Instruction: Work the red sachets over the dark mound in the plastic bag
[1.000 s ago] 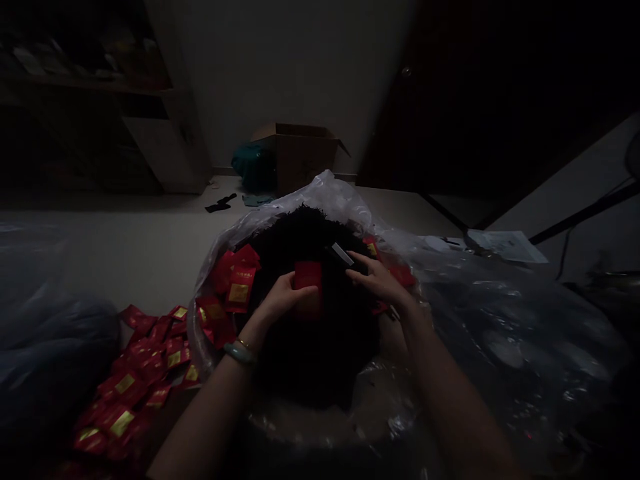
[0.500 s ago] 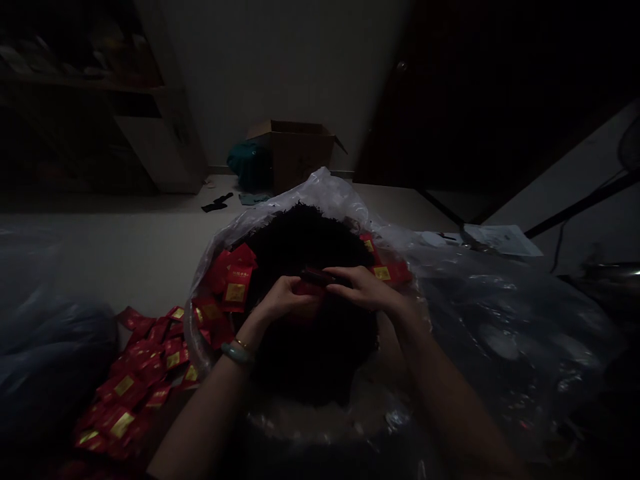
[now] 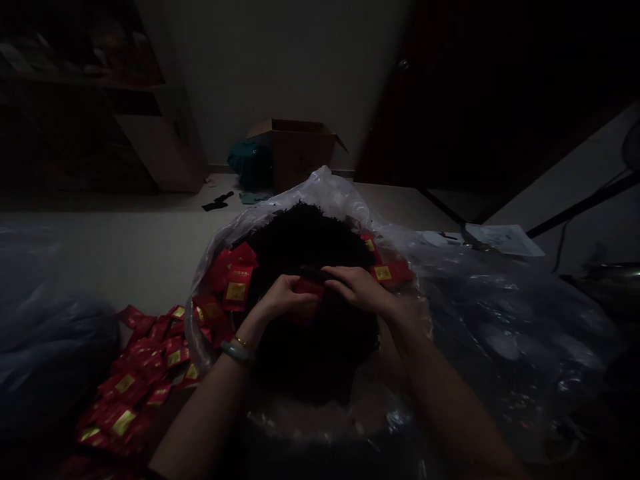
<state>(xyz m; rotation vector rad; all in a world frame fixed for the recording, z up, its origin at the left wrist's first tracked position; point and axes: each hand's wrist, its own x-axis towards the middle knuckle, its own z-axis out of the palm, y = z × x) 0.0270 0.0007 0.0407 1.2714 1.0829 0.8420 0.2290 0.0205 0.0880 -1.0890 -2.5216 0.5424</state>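
Over a heap of dark, loose, tea-like leaves (image 3: 305,230) my left hand (image 3: 280,293) is closed around a red packet (image 3: 307,290), thumb along its front. My right hand (image 3: 353,287) has its fingers closed at the packet's dark upper edge; whether the packet's mouth is open cannot be made out. The heap fills a clear plastic bag (image 3: 325,183) with its rim folded outward. Several red packets with gold labels (image 3: 237,287) lie inside the rim at the left, others (image 3: 387,272) at the right. A bangle and a thin bracelet circle my left wrist.
A pile of red packets (image 3: 125,387) lies left of the bag. Large clear plastic bags (image 3: 510,333) stand at the right, another (image 3: 50,353) at the far left. An open cardboard box (image 3: 303,157) and a teal bundle (image 3: 250,163) stand by the wall. The room is dim.
My right fingers have shifted slightly at the packet's upper edge, and the packet has tilted so that more of its red front shows. Everything else looks the same.
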